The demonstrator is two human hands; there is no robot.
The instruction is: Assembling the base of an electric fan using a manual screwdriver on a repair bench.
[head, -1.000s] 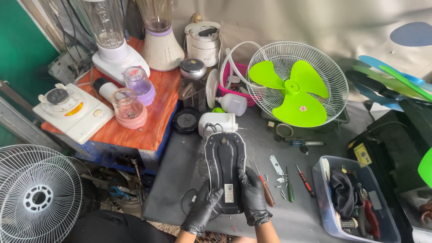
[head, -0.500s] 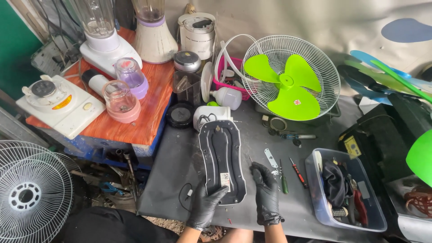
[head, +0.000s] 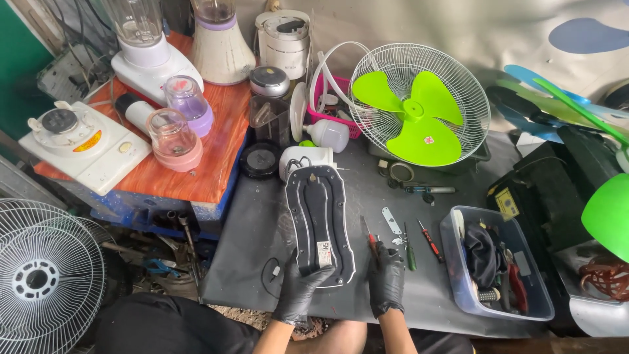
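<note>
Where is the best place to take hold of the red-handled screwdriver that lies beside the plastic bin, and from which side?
Probably the red handle of the red-handled screwdriver, from above. It lies flat on the grey mat, the handle nearer the person, the thin shaft pointing away. The plastic bin stands close on its right, so fingers best close from the near end.

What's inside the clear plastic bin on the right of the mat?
The clear bin holds a bundle of black cable or cloth and red-handled pliers. Whatever lies beneath the bundle is covered.
</note>
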